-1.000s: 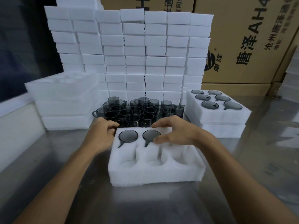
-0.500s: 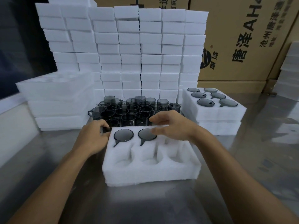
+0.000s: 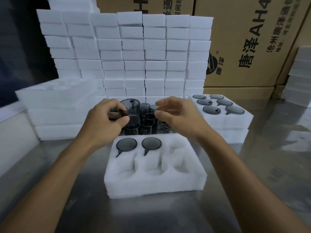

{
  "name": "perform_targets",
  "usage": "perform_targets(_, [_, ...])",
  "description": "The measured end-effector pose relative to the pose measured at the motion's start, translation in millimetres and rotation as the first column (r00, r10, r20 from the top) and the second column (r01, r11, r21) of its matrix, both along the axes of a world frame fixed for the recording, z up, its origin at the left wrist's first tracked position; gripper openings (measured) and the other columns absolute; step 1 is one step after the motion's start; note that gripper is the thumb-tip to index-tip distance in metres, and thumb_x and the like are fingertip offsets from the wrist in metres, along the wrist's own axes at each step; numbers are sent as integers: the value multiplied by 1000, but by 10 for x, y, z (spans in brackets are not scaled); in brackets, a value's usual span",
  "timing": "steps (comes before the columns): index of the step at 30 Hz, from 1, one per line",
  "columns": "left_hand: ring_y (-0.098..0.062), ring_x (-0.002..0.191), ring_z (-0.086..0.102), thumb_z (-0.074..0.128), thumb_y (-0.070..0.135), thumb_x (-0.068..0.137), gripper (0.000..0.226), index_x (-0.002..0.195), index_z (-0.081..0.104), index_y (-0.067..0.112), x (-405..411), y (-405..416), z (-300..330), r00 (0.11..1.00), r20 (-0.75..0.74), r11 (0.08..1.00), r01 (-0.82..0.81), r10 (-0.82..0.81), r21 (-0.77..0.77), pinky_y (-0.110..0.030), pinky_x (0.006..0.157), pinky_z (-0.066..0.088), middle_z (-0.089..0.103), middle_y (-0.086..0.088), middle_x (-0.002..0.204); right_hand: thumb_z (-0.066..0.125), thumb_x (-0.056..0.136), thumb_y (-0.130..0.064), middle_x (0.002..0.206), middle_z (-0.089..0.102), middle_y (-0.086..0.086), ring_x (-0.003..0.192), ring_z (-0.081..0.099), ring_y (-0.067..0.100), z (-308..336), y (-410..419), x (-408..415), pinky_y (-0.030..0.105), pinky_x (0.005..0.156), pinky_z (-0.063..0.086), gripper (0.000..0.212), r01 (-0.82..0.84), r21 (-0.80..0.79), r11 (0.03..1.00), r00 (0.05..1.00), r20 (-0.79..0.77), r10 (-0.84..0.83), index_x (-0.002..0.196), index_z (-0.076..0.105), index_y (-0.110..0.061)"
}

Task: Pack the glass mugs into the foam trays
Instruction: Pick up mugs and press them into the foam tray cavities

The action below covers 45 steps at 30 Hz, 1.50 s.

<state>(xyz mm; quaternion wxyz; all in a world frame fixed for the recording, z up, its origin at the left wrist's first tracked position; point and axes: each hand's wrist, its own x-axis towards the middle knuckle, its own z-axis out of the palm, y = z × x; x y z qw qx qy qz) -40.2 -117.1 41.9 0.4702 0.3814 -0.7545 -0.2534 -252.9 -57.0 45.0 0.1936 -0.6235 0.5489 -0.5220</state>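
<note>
Nearest you, the foam tray (image 3: pixel 154 185) sits on the steel table (image 3: pixel 67 207), with two smoked-glass mugs (image 3: pixel 126 144) seated upside down in the left and middle pockets of its far row, their bases flush with the foam and their handles pointing back toward you in the slots. The right pocket of that far row and the three pockets of the near row hold nothing. Just beyond the tray's far edge, your left hand (image 3: pixel 102 121) has its grip clenched on a raised mug (image 3: pixel 132 113), fingers and thumb curled round the handle side, the mug lifted above the others. Your right hand (image 3: pixel 178 118) hovers beside it over the cluster, fingers loosely curved and apart, thumb and forefinger near each other, its grip released with nothing plainly held; motion blur softens the fingertips. Under both hands stands the cluster of loose mugs (image 3: pixel 148 122), upright and packed close together on the table. To the right of them a filled tray (image 3: pixel 235 120) holds six mugs base-up and rests on another tray. To the left lies a stack of empty trays (image 3: pixel 55 105). Behind everything rises a wall of stacked foam blocks (image 3: pixel 134 52), and past that stand cardboard cartons (image 3: pixel 244 39) printed with black characters.
</note>
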Motion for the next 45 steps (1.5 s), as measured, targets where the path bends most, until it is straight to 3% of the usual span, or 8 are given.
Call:
perform_targets(4, [-7,81,69,70,-2,84,31,76,63,28,-30,124,99,984,-68,986,165,-162,35,-38,81,57,64,7,106,73,89,-31,111,70,-10,91,70,6,142,132,64,23,77,55,34,-29,-9,1000,998,58,29,121,64,-31])
perform_targets(10, [-16,105,65,78,4,77,25,82,62,22,-72,173,126,966,-4,960,257,-259,-109,-19,80,53,58,8,118,77,86,-23,130,58,-10,97,69,1,263,264,142,21,79,58,58,-120,-6,993,992,-34,120,138,53,-35])
perform_targets(14, [-11,109,65,81,24,63,30,80,57,22,-110,224,136,962,-62,955,252,-265,-159,-28,85,56,63,8,119,86,75,-23,126,61,-6,94,69,6,285,289,152,24,70,57,66,-125,17,992,990,-69,126,133,56,-36])
perform_targets(22, [-10,118,61,83,13,64,54,111,59,26,-121,209,125,940,-93,932,306,-328,-195,-31,93,54,67,12,115,92,67,-14,117,66,-9,95,69,6,291,277,167,31,86,59,60,-108,-5,994,989,-99,107,119,64,-23])
perform_targets(28, [-18,102,70,80,15,65,53,116,65,22,-102,163,72,879,-334,922,382,-341,65,-30,84,58,68,0,116,88,72,-18,117,64,-5,98,68,9,285,276,155,33,87,59,62,-128,-12,992,986,-105,126,124,59,-32])
perform_targets(33, [-26,88,73,75,27,73,45,115,65,11,-128,165,80,783,-570,819,484,-249,309,-33,71,59,73,-12,100,81,81,-18,114,68,-2,96,70,12,271,267,150,31,86,59,54,-155,14,988,984,-88,156,129,59,-27])
perform_targets(40, [-23,79,74,58,29,93,21,89,72,13,-214,195,69,767,-619,710,532,-172,462,-28,58,57,75,-12,89,72,90,-26,111,67,-1,86,70,9,256,259,127,14,69,53,41,-104,60,993,989,-103,110,130,60,-25])
perform_targets(45, [-27,84,74,63,28,92,20,91,71,11,-248,176,54,787,-604,769,463,-126,442,-30,64,59,74,-15,95,74,88,-26,110,64,-16,90,69,1,248,251,125,15,64,53,37,-43,45,998,996,-82,47,124,64,-24])
